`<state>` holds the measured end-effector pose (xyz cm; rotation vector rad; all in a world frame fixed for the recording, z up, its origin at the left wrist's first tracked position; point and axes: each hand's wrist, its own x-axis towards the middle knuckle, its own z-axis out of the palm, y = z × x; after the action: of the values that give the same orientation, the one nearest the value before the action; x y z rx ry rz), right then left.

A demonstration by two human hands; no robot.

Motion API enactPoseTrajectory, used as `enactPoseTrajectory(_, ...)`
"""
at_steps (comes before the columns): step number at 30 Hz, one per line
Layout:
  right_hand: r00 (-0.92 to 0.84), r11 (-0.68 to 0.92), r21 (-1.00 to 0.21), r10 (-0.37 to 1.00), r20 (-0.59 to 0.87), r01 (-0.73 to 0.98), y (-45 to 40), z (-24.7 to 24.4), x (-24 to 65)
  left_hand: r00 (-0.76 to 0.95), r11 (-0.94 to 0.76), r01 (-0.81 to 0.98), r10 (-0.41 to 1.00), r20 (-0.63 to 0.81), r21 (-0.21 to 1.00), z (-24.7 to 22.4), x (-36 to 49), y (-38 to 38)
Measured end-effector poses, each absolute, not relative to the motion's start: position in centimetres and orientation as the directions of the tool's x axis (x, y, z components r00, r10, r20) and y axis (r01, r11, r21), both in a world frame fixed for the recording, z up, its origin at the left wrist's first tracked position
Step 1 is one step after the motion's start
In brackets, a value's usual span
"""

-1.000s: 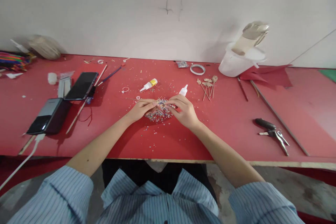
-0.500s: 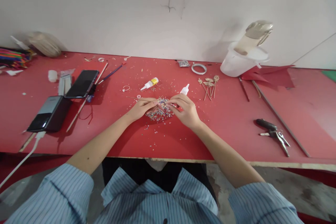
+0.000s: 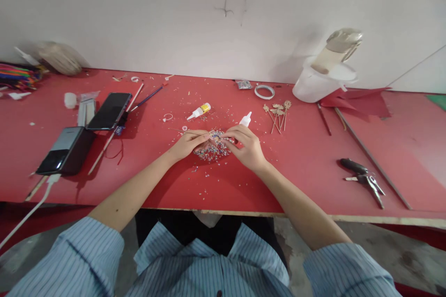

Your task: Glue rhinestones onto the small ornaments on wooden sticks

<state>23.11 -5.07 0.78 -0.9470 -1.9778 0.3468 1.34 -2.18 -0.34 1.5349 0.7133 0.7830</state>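
Over a heap of small shiny sequin-like bits, my two hands nearly meet. My left hand pinches a thin stick, whose bare end sticks out to the left past the knuckles. The stick's other end lies among the fingertips, too small to make out. Thumb and finger of my right hand are pinched together at that end; what they grip is hidden. Just beyond the right hand lies a white nozzle bottle. A yellow-labelled glue bottle rests on its side behind the heap.
Several sticks with leaf-like heads lie right of the bottles, near a tape roll. A white bucket holds a jug. Keys are at right. Leftward are a phone, a black device and a brush.
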Motion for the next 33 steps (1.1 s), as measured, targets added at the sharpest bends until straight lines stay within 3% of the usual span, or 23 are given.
enactPoseTrajectory(13, -0.169, 0.547, -0.746, 0.834, 0.526, 0.379, -5.9, 1.5, 22.6, 0.544, -0.148, -0.017, 0.829, 0.134, 0.989, -0.1, 1.7, -2.6)
enactPoseTrajectory(18, -0.037, 0.346, -0.911, 0.937, 0.347, 0.223, -6.4, 1.2, 21.9, 0.46, -0.206, -0.016, 0.867, 0.19, 0.979, 0.2, 2.6, -3.4)
enactPoseTrajectory(21, -0.067, 0.208, -0.975, 0.977, 0.204, 0.075, -6.5, 0.9, 21.3, 0.454, -0.228, 0.026, 0.87, 0.192, 0.973, 0.4, 2.9, -3.9)
enactPoseTrajectory(24, -0.131, 0.106, -0.994, 0.986, 0.107, -0.016, -6.7, 0.7, 20.9, 0.473, -0.265, 0.069, 0.857, 0.202, 0.962, 0.7, 3.0, -4.2)
enactPoseTrajectory(29, -0.156, 0.072, -0.996, 0.984, 0.08, -0.058, -6.8, 1.0, 21.1, 0.561, -0.325, 0.141, 0.805, 0.195, 0.935, 1.3, 2.6, -4.1)
enactPoseTrajectory(33, -0.194, -0.054, -0.98, 0.981, -0.016, -0.192, -6.4, 1.5, 21.6, 0.664, -0.229, 0.187, 0.746, 0.049, 0.955, 1.7, 2.1, -3.6)
